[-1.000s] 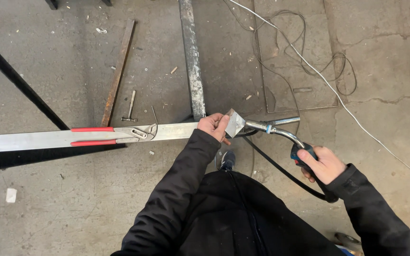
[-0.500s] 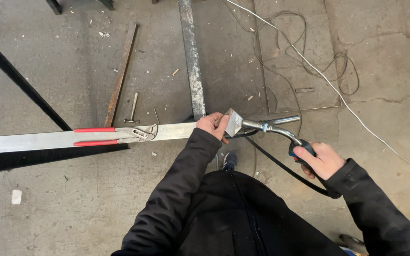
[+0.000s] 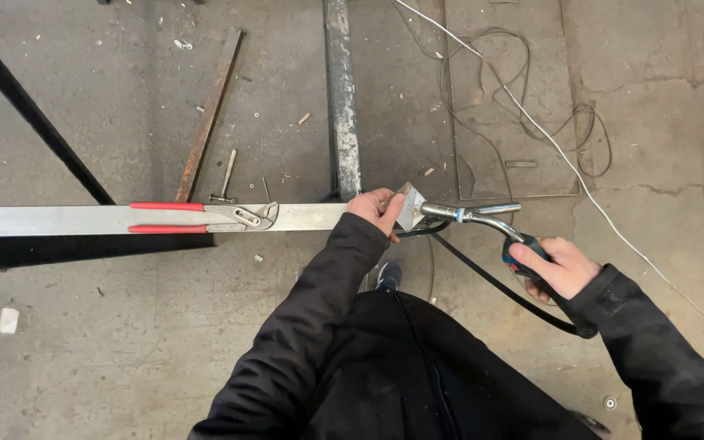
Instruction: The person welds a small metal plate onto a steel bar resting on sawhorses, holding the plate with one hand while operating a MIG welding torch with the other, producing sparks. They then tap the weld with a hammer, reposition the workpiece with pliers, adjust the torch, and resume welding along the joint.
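The long metal bar [image 3: 83, 220] lies flat across the floor, same as a second ago; the red pliers [image 3: 197, 217] rest on it, untouched; your left hand [image 3: 378, 210] has stayed pinching the small metal plate [image 3: 410, 205] against the bar's end; your right hand [image 3: 560, 267], wrapped around the welding torch [image 3: 482, 218], has hardly moved, its tip touching the plate; so the pieces look lined up.

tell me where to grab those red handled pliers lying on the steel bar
Take the pliers by the two red handles, which point left along the steel bar and lie slightly apart. Come from above, near the handles' left ends: the jaws face right toward the left hand, and the bar blocks any approach from below.
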